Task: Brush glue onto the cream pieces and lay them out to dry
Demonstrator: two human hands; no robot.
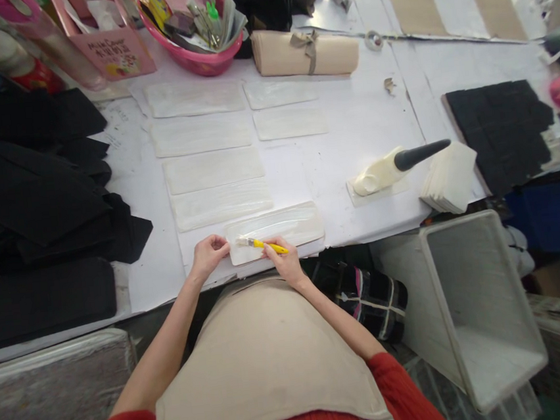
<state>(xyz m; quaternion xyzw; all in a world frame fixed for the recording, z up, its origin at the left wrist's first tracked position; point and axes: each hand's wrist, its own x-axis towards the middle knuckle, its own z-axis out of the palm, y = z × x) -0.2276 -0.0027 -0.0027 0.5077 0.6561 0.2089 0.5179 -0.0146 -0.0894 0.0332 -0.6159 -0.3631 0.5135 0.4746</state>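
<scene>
My right hand (283, 261) is closed round the yellow handle of a small paintbrush (267, 245). Its bristles touch the left part of a pale rectangular panel (286, 226), where wet-looking white streaks run along the surface. At the panel's left end, my left hand (211, 253) has thumb and fingertips pinched together at the edge; the hand hides part of that edge. The panel lies slightly turned at the table's front edge. Beyond it, several similar whitish panels (214, 170) lie flat in two columns.
Black cut pieces (35, 194) are heaped at left. A cream bottle with a dark nozzle (380, 170) lies right of the panels, beside a stack of white pieces (448, 177). A pink basket of tools (191, 63) and a tied beige roll (285, 54) stand behind. A grey bin (442, 306) is below right.
</scene>
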